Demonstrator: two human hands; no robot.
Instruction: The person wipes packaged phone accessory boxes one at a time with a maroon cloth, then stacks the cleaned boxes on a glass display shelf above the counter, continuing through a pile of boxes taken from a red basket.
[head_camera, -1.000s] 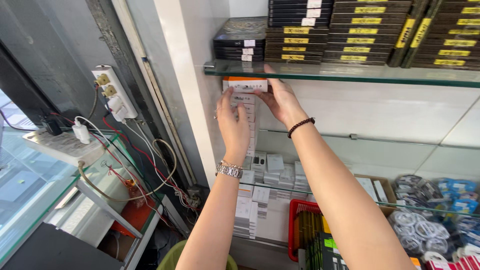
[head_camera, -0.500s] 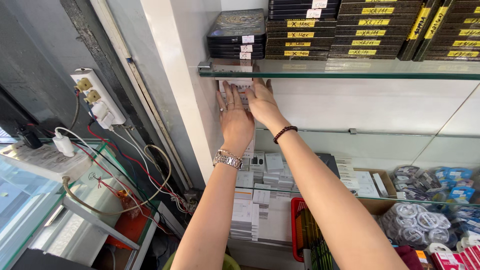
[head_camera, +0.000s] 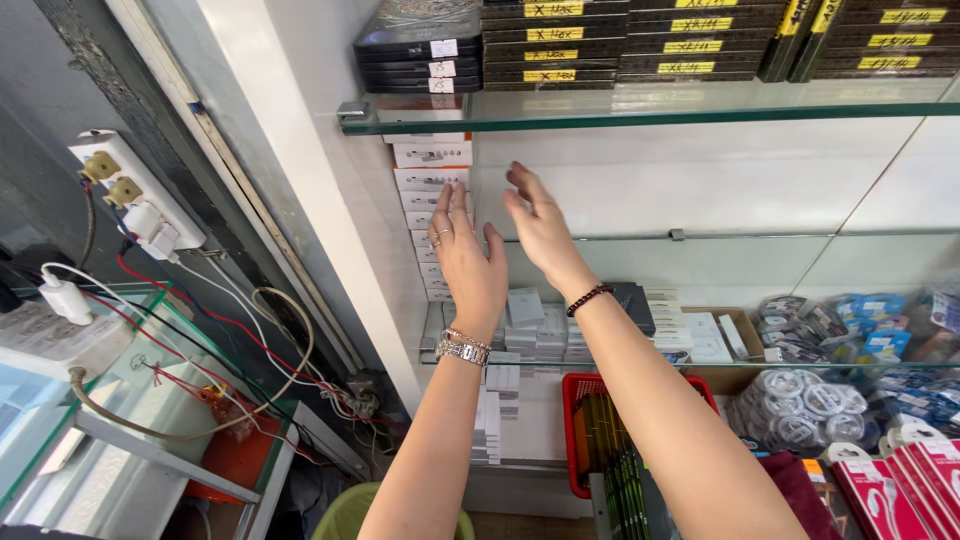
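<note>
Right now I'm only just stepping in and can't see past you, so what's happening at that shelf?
A person is reaching up to a tall stack of small white boxes standing under the upper glass shelf. The left hand lies flat against the stack's front, fingers spread. The right hand is open beside it, holding nothing. Dark flat boxes with yellow labels sit above; more white boxes sit on the shelf below.

Both arms are raised forward. The left hand (head_camera: 467, 258) is held open, fingers spread, palm away. The right hand (head_camera: 540, 225) is held open beside it, fingers extended, tilted left.
</note>
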